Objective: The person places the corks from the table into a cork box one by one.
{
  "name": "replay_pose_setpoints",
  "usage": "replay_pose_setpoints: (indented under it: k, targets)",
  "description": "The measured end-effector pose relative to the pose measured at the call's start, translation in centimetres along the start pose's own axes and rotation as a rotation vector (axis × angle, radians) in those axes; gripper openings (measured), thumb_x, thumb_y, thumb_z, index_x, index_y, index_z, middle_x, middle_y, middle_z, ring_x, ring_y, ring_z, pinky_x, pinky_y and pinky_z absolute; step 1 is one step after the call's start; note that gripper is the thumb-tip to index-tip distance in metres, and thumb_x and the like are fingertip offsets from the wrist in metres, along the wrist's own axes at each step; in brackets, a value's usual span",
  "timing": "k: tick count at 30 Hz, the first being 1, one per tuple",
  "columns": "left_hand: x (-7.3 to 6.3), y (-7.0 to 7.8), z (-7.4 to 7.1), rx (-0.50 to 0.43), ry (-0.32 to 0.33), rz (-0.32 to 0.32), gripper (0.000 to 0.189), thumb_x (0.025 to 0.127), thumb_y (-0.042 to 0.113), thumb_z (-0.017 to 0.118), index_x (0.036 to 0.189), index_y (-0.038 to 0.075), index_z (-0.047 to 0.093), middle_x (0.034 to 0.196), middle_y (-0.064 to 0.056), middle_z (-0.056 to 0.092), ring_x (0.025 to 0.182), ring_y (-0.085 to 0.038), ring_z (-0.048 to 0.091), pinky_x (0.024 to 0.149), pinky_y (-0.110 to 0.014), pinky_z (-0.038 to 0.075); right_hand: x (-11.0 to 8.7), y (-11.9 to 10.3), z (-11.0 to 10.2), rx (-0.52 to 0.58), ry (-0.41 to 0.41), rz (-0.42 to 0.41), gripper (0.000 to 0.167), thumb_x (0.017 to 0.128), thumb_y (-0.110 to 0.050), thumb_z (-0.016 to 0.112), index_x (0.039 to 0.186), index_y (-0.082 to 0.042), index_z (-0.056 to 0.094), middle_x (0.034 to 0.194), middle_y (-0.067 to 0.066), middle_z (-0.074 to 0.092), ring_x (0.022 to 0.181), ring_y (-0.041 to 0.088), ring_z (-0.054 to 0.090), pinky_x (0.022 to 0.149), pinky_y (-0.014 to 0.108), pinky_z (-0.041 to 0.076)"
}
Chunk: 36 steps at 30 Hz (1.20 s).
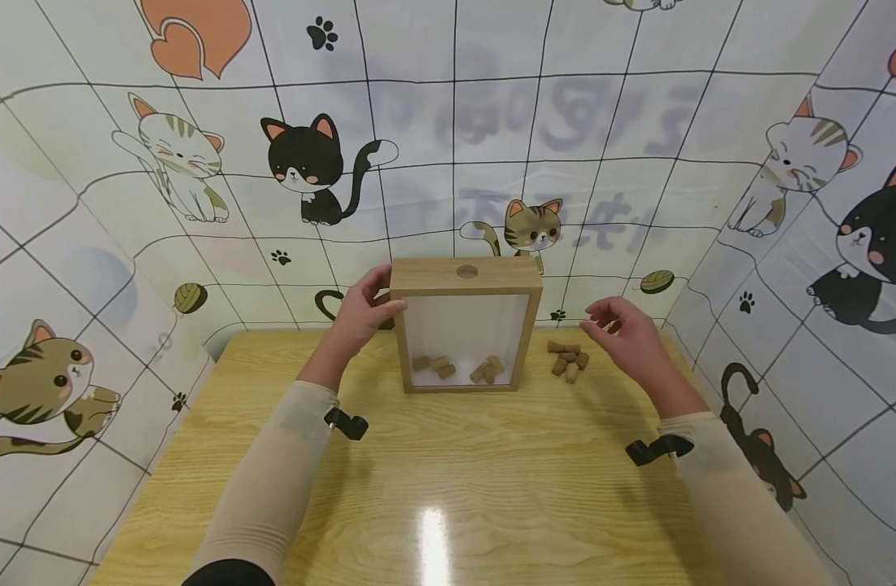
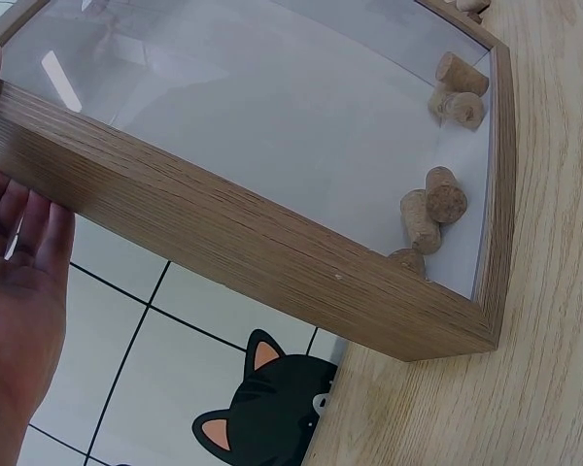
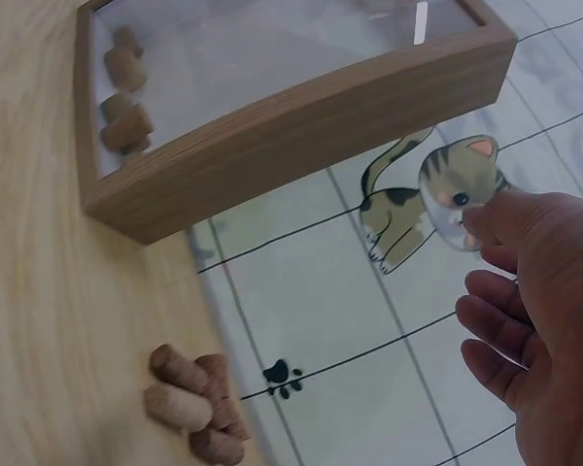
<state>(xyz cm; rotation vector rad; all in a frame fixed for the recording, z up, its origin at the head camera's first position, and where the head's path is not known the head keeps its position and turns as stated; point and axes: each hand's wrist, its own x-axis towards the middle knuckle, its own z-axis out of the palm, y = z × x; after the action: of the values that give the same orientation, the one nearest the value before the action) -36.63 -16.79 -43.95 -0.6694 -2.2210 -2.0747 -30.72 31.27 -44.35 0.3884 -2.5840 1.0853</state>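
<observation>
A shallow wooden shadow box [image 1: 433,285] with a clear front stands upright on the table, a round hole [image 1: 466,271] in its top. Several corks [image 2: 445,197] lie along its inside bottom, in two loose groups. My left hand [image 1: 356,317] grips the box's upper left side, thumb at the front edge and fingers behind. To the right of the box, a small pile of loose corks [image 1: 569,360] lies on the table. My right hand [image 1: 629,338] hovers above and right of that pile, fingers loosely bent, with nothing visible in them.
The light wood table [image 1: 418,456] ends at the back against a white gridded sheet [image 1: 418,187] printed with cartoon cats, which also hangs at both sides. Black wrist straps [image 1: 660,449] sit over the sleeves.
</observation>
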Motion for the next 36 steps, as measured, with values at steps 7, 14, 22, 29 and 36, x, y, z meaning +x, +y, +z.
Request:
replay_pose_setpoints:
  k: [7,14,22,29,36]
  targets:
    - [0.0,0.0,0.0,0.006,0.001,-0.002,0.073,0.102,0.01,0.078,0.167,0.006,0.045,0.145,-0.016,0.057,0.14,-0.031,0.055,0.114,-0.035,0.051,-0.9,2.3,1.2,-0.018,-0.041,0.021,0.029,0.109,-0.023,0.074,0.129,-0.004,0.067,0.11,0.011,0.068,0.102,0.026,0.064,0.083,0.029,0.051]
    - [0.2,0.0,-0.1,0.012,0.004,-0.001,0.072,0.102,0.008,0.077,0.167,0.005,0.045,0.147,-0.018,0.057,0.144,-0.039,0.05,0.121,-0.04,0.045,-1.6,3.7,2.4,-0.018,-0.113,0.067,0.028,0.108,-0.018,0.076,0.129,-0.002,0.068,0.116,0.014,0.068,0.107,0.032,0.066,0.084,0.038,0.055]
    - [0.2,0.2,0.2,0.034,0.014,0.006,0.069,0.103,0.007,0.077,0.165,0.005,0.047,0.148,-0.018,0.056,0.144,-0.038,0.05,0.125,-0.047,0.041,-2.3,5.3,3.9,-0.038,-0.16,0.092,0.027,0.106,-0.011,0.075,0.129,0.003,0.069,0.116,0.018,0.068,0.107,0.037,0.067,0.084,0.049,0.055]
    - [0.2,0.0,0.2,0.009,0.015,0.005,0.069,0.102,0.006,0.077,0.165,0.006,0.048,0.147,-0.017,0.057,0.144,-0.04,0.051,0.115,-0.039,0.049,-2.5,6.1,4.8,-0.048,-0.207,0.119,0.03,0.107,-0.014,0.075,0.128,0.005,0.068,0.113,0.018,0.07,0.103,0.034,0.067,0.084,0.049,0.055]
    - [0.1,-0.1,0.1,0.012,0.017,0.007,0.069,0.103,0.006,0.077,0.165,0.006,0.047,0.148,-0.016,0.057,0.142,-0.034,0.052,0.117,-0.038,0.048,-2.5,7.5,5.9,-0.07,-0.256,0.144,0.04,0.107,-0.017,0.075,0.136,0.008,0.066,0.114,0.02,0.071,0.103,0.035,0.067,0.086,0.053,0.056]
